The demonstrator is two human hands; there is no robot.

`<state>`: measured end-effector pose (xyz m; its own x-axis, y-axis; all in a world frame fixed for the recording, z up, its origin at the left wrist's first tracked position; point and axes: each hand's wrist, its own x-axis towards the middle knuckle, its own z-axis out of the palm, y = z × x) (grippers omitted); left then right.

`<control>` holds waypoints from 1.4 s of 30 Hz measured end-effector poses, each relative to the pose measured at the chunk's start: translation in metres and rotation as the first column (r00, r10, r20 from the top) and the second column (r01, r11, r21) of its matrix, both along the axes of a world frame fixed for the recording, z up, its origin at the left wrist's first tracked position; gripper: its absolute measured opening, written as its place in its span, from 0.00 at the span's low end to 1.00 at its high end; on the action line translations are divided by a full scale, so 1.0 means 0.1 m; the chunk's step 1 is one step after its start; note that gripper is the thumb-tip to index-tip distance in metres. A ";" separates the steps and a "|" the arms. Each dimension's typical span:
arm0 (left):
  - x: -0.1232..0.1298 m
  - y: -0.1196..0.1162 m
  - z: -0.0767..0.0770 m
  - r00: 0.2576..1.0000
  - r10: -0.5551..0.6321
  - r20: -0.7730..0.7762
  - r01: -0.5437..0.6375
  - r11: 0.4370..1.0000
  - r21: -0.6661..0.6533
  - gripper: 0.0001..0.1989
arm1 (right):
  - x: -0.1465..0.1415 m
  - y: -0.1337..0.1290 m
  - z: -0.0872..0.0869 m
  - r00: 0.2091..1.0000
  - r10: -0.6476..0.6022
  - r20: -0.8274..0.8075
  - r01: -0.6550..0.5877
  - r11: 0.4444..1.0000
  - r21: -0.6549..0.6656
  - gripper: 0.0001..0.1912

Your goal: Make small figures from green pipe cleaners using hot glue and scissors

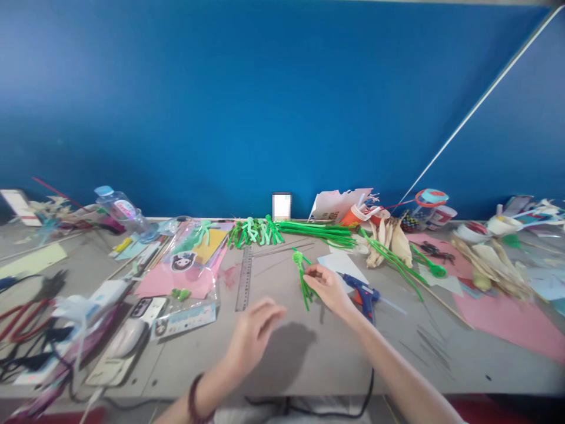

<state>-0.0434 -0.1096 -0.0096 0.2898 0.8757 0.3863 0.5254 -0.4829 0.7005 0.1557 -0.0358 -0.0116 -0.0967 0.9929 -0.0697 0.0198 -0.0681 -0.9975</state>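
Note:
My right hand (325, 287) pinches a small green pipe-cleaner figure (298, 259) at its side, above the middle of the table. The figure has a rounded light-green top, and darker green stems hang below it. My left hand (255, 331), slightly blurred, hovers to the lower left with its fingers loosely extended and nothing in them. A blue glue gun (362, 294) lies just right of my right hand. Farther back are a bundle of straight green pipe cleaners (318, 231) and a row of bent green pipe-cleaner pieces (256, 231).
A clear ruler (244, 280) lies left of centre. Beyond it are a plastic bag (212, 265), a phone (152, 309), a mouse (128, 338), pliers (24, 321) and a bottle (123, 209). Dried husks (399, 244), paper cups (357, 213) and pink paper (507, 324) occupy the right.

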 end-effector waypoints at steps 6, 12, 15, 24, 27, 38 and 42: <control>0.09 0.82 0.62 0.997 -0.040 0.071 0.049 0.991 -0.127 0.10 | -0.13 0.17 0.21 0.955 0.035 -0.293 -0.056 0.996 -0.064 0.17; 0.10 1.03 0.82 0.986 0.049 0.160 -0.013 0.976 -0.217 0.09 | -0.22 0.33 0.47 0.881 0.059 -0.469 -0.097 0.994 -0.058 0.17; 0.08 1.06 0.80 0.985 0.043 0.169 -0.008 0.980 -0.201 0.09 | -0.27 0.35 0.47 0.865 0.070 -0.497 -0.101 0.994 -0.037 0.15; 0.04 1.10 0.75 0.991 0.017 0.135 0.014 0.974 -0.225 0.11 | -0.30 0.36 0.36 0.858 0.025 -0.514 -0.078 0.994 -0.083 0.16; 0.06 1.12 0.77 0.973 0.062 0.224 0.017 0.941 -0.337 0.08 | -0.28 0.38 0.35 0.862 0.012 -0.507 -0.057 0.996 -0.075 0.16; 0.13 1.17 0.67 0.901 0.043 0.431 0.132 0.921 -0.367 0.05 | -0.28 0.38 0.35 0.882 0.026 -0.471 -0.066 0.995 -0.068 0.15; 0.14 1.17 0.67 0.896 0.057 0.440 0.123 0.921 -0.370 0.06 | -0.28 0.37 0.36 0.880 0.029 -0.475 -0.070 0.995 -0.068 0.15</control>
<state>-0.0295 0.0075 0.0578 0.2025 0.9720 0.1195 0.1125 -0.1443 0.9831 0.1280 0.0012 0.0240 -0.1872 0.9788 -0.0827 -0.4474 -0.1599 -0.8799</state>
